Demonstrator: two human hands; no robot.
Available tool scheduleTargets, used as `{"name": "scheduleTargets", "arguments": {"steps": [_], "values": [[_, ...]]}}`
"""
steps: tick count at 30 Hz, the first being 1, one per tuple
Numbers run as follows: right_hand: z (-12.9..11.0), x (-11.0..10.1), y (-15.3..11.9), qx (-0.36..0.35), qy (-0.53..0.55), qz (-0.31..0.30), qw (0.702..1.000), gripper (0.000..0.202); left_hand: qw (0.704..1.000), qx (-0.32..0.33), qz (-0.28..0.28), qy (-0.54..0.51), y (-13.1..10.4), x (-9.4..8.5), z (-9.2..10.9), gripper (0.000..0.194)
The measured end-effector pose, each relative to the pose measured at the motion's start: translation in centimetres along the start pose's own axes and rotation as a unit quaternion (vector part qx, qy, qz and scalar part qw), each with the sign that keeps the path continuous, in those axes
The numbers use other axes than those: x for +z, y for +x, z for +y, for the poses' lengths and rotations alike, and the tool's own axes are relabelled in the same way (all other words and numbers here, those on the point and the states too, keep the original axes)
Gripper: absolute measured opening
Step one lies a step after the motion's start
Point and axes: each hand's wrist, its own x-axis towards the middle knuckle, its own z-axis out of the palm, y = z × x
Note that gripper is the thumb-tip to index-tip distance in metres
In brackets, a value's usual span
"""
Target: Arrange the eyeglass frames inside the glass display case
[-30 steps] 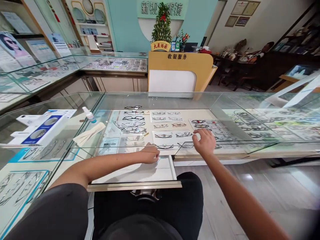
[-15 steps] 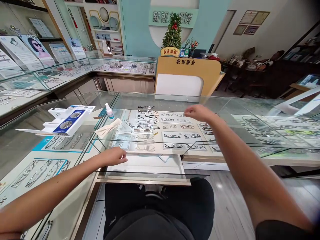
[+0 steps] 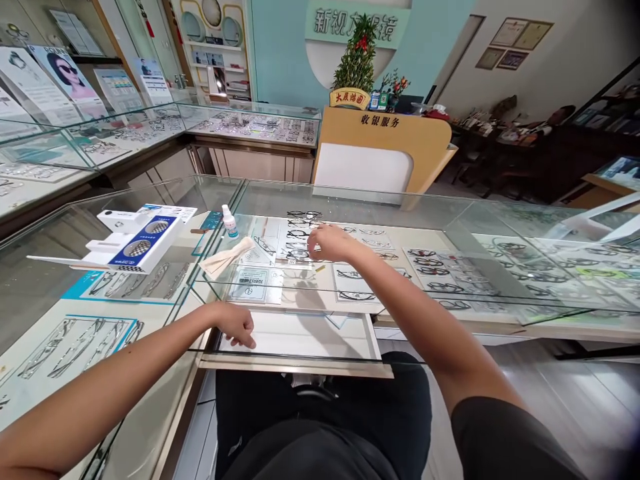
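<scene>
My right hand (image 3: 330, 243) is over the glass counter top, fingers bent together at the right end of a column of eyeglasses (image 3: 298, 234). It covers part of these frames, and whether it grips one is hidden. My left hand (image 3: 237, 325) hangs loosely curled above the left side of the pulled-out drawer (image 3: 300, 337), with nothing visible in it. A white spray bottle (image 3: 229, 221) stands upright left of the eyeglasses. Near it lies a folded beige cloth (image 3: 227, 259). A printed card (image 3: 254, 285) sits in front of the eyeglasses column.
A white and blue cardboard display (image 3: 145, 241) stands on the left glass top. Inside the case on the right lie more eyeglasses (image 3: 445, 287). The drawer juts out over my lap. Beyond the counter stands a yellow cashier desk (image 3: 325, 143).
My right hand has moved left, from above the right-hand frames to the column of eyeglasses. My left hand has dipped slightly, its fingers pointing further down. The view has shifted a little.
</scene>
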Motion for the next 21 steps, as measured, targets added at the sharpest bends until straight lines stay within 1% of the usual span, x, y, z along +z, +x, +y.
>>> {"name": "scheduleTargets", "arguments": {"steps": [2,4,10,12,14,16,17,19,21], "values": [[-0.2,-0.2,0.0,0.001,0.000,-0.004,1.000,0.009,0.999,0.032,-0.037,-0.024,0.1,0.1,0.2,0.043],[-0.4,-0.2,0.2,0.003,0.000,-0.012,1.000,0.010,0.997,0.041,-0.057,-0.039,0.2,0.2,0.4,0.043],[-0.7,-0.1,0.9,0.013,-0.002,-0.044,0.999,0.016,0.998,0.026,-0.061,-0.020,-0.6,0.0,1.0,0.042],[-0.9,-0.4,0.6,0.016,-0.004,-0.040,0.999,0.019,0.998,0.023,-0.062,-0.015,-0.8,0.1,1.2,0.042],[-1.3,-1.0,-0.5,0.010,0.021,-0.019,1.000,0.016,0.998,0.022,-0.063,-0.014,-0.9,0.2,1.3,0.041],[-2.1,-1.9,-2.4,-0.010,0.089,-0.003,0.996,0.014,0.997,0.021,-0.066,-0.013,-1.0,0.3,1.5,0.040],[-2.7,-2.4,-3.5,-0.030,0.134,-0.009,0.990,0.014,0.997,0.020,-0.068,-0.012,-1.0,0.4,1.6,0.040],[-4.2,-3.0,-6.0,-0.076,0.222,-0.056,0.971,0.015,0.997,0.018,-0.072,-0.011,-1.1,0.6,1.7,0.040],[-5.9,-2.6,-8.3,-0.106,0.280,-0.134,0.945,0.015,0.997,0.018,-0.079,-0.014,-1.1,0.8,1.8,0.037]]}}
